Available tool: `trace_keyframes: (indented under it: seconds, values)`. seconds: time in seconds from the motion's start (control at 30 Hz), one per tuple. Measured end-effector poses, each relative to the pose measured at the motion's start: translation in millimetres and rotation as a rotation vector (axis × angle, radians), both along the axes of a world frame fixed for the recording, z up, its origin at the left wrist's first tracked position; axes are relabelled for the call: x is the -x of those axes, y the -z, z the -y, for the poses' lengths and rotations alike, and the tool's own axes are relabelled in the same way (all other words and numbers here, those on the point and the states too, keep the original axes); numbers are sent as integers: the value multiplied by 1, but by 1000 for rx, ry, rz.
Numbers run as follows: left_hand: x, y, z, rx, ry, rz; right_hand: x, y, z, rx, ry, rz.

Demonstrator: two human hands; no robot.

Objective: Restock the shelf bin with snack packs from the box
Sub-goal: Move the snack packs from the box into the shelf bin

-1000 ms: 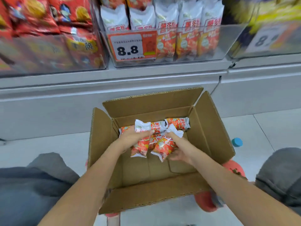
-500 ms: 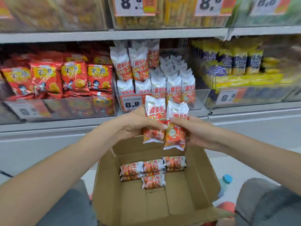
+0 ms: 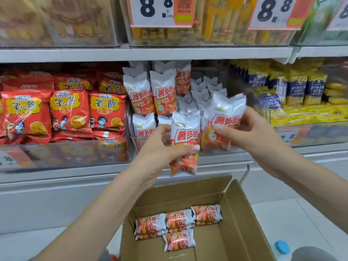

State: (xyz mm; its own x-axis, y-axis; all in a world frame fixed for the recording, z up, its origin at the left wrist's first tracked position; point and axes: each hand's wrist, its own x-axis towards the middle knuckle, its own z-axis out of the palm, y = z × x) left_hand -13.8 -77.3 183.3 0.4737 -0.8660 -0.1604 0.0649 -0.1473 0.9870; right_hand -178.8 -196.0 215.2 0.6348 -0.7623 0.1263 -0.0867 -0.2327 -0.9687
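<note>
Two packs held up at the bin

Left hand (image 3: 160, 147) grips an upright pack (image 3: 185, 142); right hand (image 3: 250, 134) grips a second pack (image 3: 225, 121) at its 2 o'clock, against the bin (image 3: 212, 149). Box (image 3: 244, 223) at 6 o'clock holds more packs (image 3: 178, 225).

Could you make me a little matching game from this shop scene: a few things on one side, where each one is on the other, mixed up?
Things:
1. left hand
2. right hand
3. cardboard box
4. blue bottle cap

Places or states:
A. on the floor, open, a few packs lying inside
B. grips a snack pack upright, in front of the shelf edge
C. low at the box's right side
D. grips a snack pack tilted, up at the clear shelf bin

Pairs: 1-B, 2-D, 3-A, 4-C
</note>
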Motion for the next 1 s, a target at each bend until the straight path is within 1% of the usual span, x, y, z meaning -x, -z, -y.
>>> trace_keyframes:
  seconds: [0.1, 0.23, 0.3, 0.33, 0.47, 0.53, 0.63, 0.7, 0.77, 0.87, 0.9, 1.0]
  values:
    - [7, 8, 9, -13, -8, 22, -15, -9, 27, 156, 107, 19]
    - [17, 11, 16, -9, -49, -26, -53, -13, 62, 285, 142, 57]
    - [18, 11, 18, -6, -59, -36, -76, -6, 73, 362, 136, 19]
    - [18, 11, 17, -4, -65, -37, -86, -2, 75, 375, 142, 2]
    - [17, 13, 16, -1, -61, -17, -120, 0, 78, 357, 164, 61]
    - [17, 14, 16, -3, -56, -16, -130, -2, 84, 384, 176, 1]
    - [15, 14, 16, 3, -56, -23, -137, 0, 91, 433, 135, -187]
    - [15, 13, 17, 0, -58, -31, -139, 0, 92, 434, 141, -265]
    - [15, 13, 17, 0, -59, -36, -141, -3, 91, 421, 171, -298]
    - [15, 12, 17, 6, -62, -42, -134, -12, 80, 342, 143, -360]
    - [15, 11, 17, 10, -66, -41, -127, -13, 73, 309, 146, -341]
    - [14, 9, 15, 42, -89, -43, -90, -7, 44, 195, 247, -134]
